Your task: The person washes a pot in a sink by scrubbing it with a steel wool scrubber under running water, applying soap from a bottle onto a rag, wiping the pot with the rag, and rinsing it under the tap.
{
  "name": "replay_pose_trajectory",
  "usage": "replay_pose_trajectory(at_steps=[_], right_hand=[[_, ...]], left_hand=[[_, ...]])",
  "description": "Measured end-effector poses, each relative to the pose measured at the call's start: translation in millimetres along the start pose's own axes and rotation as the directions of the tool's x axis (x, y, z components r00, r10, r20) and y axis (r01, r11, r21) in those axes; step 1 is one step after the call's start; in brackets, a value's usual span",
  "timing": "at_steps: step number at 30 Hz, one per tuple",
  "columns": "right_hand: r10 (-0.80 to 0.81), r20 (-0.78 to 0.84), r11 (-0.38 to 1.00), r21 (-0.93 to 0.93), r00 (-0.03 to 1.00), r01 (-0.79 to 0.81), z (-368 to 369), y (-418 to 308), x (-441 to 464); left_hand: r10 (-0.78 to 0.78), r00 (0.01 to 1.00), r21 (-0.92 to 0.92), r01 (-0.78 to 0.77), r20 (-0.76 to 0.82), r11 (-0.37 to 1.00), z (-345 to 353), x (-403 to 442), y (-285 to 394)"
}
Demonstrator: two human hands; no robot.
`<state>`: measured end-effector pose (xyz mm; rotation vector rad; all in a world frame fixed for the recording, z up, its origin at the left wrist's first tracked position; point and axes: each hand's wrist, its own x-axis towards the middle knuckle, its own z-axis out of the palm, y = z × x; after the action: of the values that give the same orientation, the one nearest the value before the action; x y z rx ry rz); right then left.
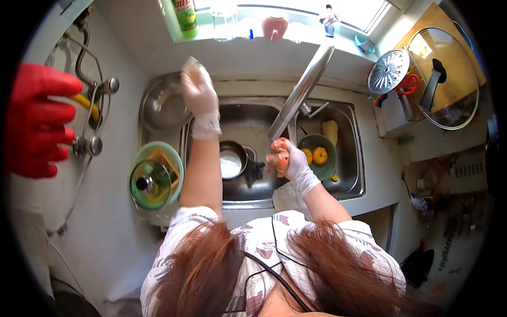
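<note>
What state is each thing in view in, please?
Left hand, gloved, raised
Right hand, gloved, gripping something orange-red
Faucet, flow unclear
Small pan, uncovered, in the sink
Green bowl, uncovered, holding yellow-orange produce
Green tub, partly covered by glass lid
Steel bowl, uncovered
Red glove, unworn

Steel sink (259, 119): pan (232, 145) at left, bowl (318, 141) at right.

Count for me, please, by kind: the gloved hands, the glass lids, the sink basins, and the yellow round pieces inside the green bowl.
Gloved hands: 2 (left hand, right hand)
Glass lids: 2 (left lid, right lid)
Sink basins: 2 (left basin, right basin)
Yellow round pieces visible in green bowl: 2
Total: 8
</note>
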<state>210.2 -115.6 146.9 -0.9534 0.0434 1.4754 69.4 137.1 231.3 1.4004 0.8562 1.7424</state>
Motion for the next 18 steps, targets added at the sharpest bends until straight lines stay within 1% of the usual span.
replay_pose_trajectory(at_steps=[1,2,3,4,5,7,8,9,10,11,13,14,15,16,17,18], right_hand=[[-0.005,0.030,0.997,0.072,1.000,0.003,-7.5,2.7,12.8],[-0.050,0.032,0.988,0.151,0.998,0.045,-16.0,7.2,24.5],[0.008,0.070,0.980,0.199,0.998,-0.022,-8.3,-2.2,12.3],[0.005,0.100,0.975,0.220,0.995,-0.027,-10.2,-5.3,11.0],[0.004,0.122,0.968,0.249,0.992,-0.035,-15.2,-4.8,11.5],[-0.091,0.205,0.985,0.160,0.974,0.059,-24.0,-4.6,9.0],[-0.078,0.170,0.992,0.109,0.982,0.060,-48.5,-1.4,25.9],[-0.037,0.099,0.989,0.145,0.994,0.023,-52.2,-1.2,27.2],[-0.025,0.081,0.985,0.173,0.996,0.010,-57.5,-1.5,26.4],[-0.015,0.063,0.980,0.201,0.998,0.002,-61.7,-1.6,25.9],[-0.102,-0.087,0.995,0.003,0.991,0.102,-50.3,-1.1,27.4],[-0.164,-0.156,0.983,-0.103,0.974,0.149,-46.0,-5.9,30.7],[-0.296,-0.080,0.927,-0.263,0.952,0.267,-51.0,-17.9,36.7],[-0.406,0.016,0.832,-0.407,0.914,0.377,-60.4,-34.4,44.0],[-0.487,0.128,0.704,-0.528,0.864,0.475,-69.6,-51.5,49.8],[-0.461,0.170,0.637,-0.621,0.871,0.458,-65.6,-77.2,45.0]], left_hand=[[-0.122,0.987,-0.134,0.135,0.101,0.982,-11.7,-46.4,-1.1],[-0.111,0.987,0.150,0.093,0.117,0.984,-29.3,-89.0,-24.6],[-0.161,0.969,0.277,0.105,0.190,0.955,-53.5,-129.3,-43.4],[-0.422,0.874,0.453,0.283,0.241,0.845,-84.8,-162.9,-61.8],[-0.498,0.828,0.692,0.202,0.258,0.693,-109.8,-182.1,-53.6],[-0.706,0.697,0.914,0.197,0.123,0.354,-143.2,-205.7,-46.3],[-0.782,0.618,0.953,0.184,0.078,0.241,-152.9,-213.8,-44.2],[-0.841,0.540,0.978,0.153,0.035,0.140,-155.8,-217.4,-40.6],[-0.879,0.476,0.992,0.103,0.018,0.076,-154.7,-220.3,-36.7],[-0.895,0.442,0.994,0.062,0.055,0.092,-149.7,-219.0,-31.1],[-0.919,0.369,0.990,-0.016,0.137,0.141,-135.4,-209.8,-30.8],[-0.939,0.336,0.997,-0.004,0.069,0.072,-151.5,-217.0,-77.9],[-0.899,0.407,0.986,-0.024,0.161,0.165,-163.9,-222.2,-99.0],[-0.965,0.257,0.981,0.170,0.049,0.095,-166.0,-218.4,-97.5],[-0.996,0.078,0.940,0.342,-0.041,-0.012,-164.2,-214.7,-86.6],[-0.995,-0.011,0.832,0.548,-0.094,-0.085,-153.2,-204.5,-55.8]])
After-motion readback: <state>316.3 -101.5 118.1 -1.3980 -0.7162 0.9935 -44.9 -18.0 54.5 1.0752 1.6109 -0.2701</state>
